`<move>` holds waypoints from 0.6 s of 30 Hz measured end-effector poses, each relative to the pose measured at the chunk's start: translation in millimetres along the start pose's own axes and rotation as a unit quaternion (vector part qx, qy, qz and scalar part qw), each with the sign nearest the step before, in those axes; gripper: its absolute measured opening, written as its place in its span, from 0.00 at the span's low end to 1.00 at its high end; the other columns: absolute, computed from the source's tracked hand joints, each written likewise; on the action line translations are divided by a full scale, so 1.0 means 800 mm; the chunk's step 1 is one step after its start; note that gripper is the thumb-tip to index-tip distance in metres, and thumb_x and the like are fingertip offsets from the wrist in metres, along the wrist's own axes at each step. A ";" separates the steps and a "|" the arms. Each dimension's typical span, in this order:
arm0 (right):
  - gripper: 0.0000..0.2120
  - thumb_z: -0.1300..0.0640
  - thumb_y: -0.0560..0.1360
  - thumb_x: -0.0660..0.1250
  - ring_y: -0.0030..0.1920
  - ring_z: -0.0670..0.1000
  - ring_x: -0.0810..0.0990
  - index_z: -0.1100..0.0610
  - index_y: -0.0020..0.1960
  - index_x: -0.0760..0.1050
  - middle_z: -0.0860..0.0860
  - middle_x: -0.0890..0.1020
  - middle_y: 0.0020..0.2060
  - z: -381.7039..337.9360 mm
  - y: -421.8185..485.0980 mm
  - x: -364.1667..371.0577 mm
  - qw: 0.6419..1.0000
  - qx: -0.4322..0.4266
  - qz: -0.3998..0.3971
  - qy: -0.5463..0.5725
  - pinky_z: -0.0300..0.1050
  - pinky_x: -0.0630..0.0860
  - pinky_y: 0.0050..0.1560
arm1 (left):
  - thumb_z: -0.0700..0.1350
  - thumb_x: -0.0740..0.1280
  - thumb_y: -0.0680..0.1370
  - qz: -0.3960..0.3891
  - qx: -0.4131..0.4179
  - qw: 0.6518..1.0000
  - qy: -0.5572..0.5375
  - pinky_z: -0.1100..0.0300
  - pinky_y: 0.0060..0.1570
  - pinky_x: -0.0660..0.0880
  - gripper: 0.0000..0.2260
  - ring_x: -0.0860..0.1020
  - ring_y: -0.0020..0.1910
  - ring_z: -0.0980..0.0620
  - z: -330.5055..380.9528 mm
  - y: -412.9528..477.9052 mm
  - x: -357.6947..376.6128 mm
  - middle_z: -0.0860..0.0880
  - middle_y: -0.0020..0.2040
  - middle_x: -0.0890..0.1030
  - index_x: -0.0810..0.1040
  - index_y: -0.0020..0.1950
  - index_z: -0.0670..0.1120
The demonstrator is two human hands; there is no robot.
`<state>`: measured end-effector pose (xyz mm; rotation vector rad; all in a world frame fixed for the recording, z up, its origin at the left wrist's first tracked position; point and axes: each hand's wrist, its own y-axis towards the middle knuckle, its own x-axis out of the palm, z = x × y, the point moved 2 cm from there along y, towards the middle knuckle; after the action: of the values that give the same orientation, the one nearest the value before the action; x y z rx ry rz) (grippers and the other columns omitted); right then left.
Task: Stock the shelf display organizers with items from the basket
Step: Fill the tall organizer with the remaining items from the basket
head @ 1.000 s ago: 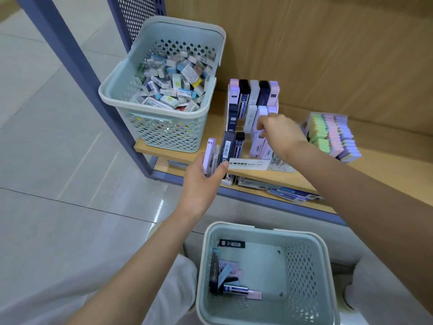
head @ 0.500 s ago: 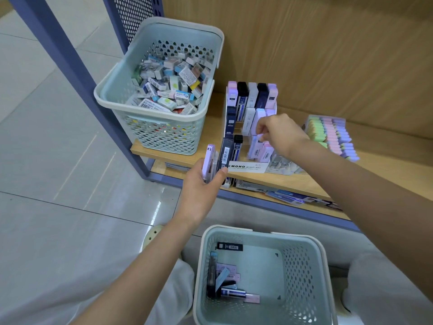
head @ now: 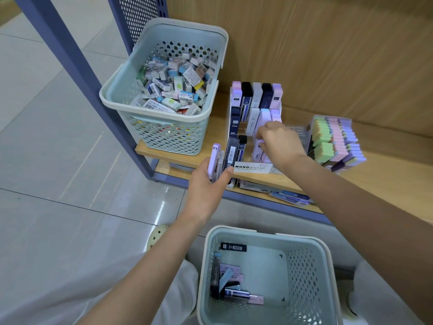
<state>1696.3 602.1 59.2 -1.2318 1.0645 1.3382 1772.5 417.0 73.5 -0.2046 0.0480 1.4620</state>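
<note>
Left hand [head: 206, 181] was curled around a little bunch of lead cases [head: 230, 156], purple and black, held upright right at the front edge of the shelf [head: 386, 174]. Right hand [head: 280, 143] was down in the front row of the organizer [head: 251, 167], fingertips pinching a lilac case [head: 256, 150]. The organizer sat on the shelf's front edge, beside the eraser basket [head: 168, 137] in the left corner. The lower basket [head: 309, 273] had just a few cases in it.

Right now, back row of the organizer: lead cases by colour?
Lilac-pink cases: 2
Dark cases: 2
Pale grey case: 1
Total: 5
</note>
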 end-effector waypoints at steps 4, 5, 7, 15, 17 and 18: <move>0.12 0.64 0.76 0.63 0.55 0.56 0.72 0.59 0.58 0.73 0.55 0.80 0.50 -0.004 -0.013 0.004 0.998 -0.006 0.045 -0.033 0.47 0.65 0.51 | 0.42 0.67 0.77 0.007 -0.003 1.000 0.000 0.74 0.28 0.64 0.14 0.69 0.25 0.64 -0.002 -0.002 0.001 0.58 0.24 0.69 0.68 0.35 0.53; 0.11 0.62 0.78 0.61 0.54 0.55 0.72 0.59 0.59 0.74 0.55 0.80 0.51 -0.007 -0.019 -0.002 0.997 0.007 0.066 0.038 0.46 0.66 0.51 | 0.42 0.67 0.77 0.009 -0.006 1.000 0.001 0.74 0.28 0.64 0.15 0.68 0.24 0.63 -0.003 -0.003 0.000 0.58 0.23 0.68 0.67 0.34 0.53; 0.11 0.57 0.81 0.56 0.48 0.51 0.74 0.59 0.59 0.74 0.54 0.79 0.51 -0.020 -0.037 -0.022 0.954 0.058 0.071 0.284 0.43 0.69 0.47 | 0.43 0.68 0.76 0.003 -0.014 1.000 0.008 0.73 0.27 0.62 0.15 0.67 0.24 0.61 -0.006 -0.004 -0.001 0.57 0.23 0.67 0.67 0.33 0.54; 0.08 0.66 0.75 0.67 0.33 0.44 0.82 0.58 0.52 0.72 0.53 0.80 0.36 -0.043 -0.103 -0.060 0.748 0.103 -0.069 0.652 0.37 0.80 0.39 | 0.41 0.67 0.77 -0.074 -0.067 0.995 0.012 0.70 0.26 0.63 0.07 0.68 0.21 0.62 -0.002 -0.019 0.003 0.59 0.20 0.71 0.75 0.39 0.50; 0.07 0.67 0.74 0.66 0.37 0.46 0.83 0.59 0.48 0.71 0.54 0.80 0.38 -0.038 -0.113 -0.066 0.723 0.105 -0.048 0.681 0.38 0.81 0.43 | 0.44 0.66 0.77 -0.044 -0.091 0.995 -0.019 0.66 0.27 0.62 0.07 0.65 0.23 0.59 -0.002 -0.020 0.000 0.57 0.22 0.69 0.76 0.39 0.48; 0.07 0.68 0.74 0.66 0.39 0.48 0.84 0.58 0.46 0.70 0.54 0.80 0.40 -0.037 -0.119 -0.067 0.721 0.100 -0.030 0.685 0.39 0.81 0.45 | 0.46 0.66 0.78 -0.029 -0.102 0.994 -0.030 0.65 0.27 0.62 0.07 0.64 0.24 0.58 -0.001 -0.021 -0.001 0.56 0.24 0.69 0.75 0.40 0.46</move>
<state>1794.1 579.7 111.0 -2.0658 2.0278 -0.0253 1788.8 414.3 74.7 -0.3255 -0.1564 1.4142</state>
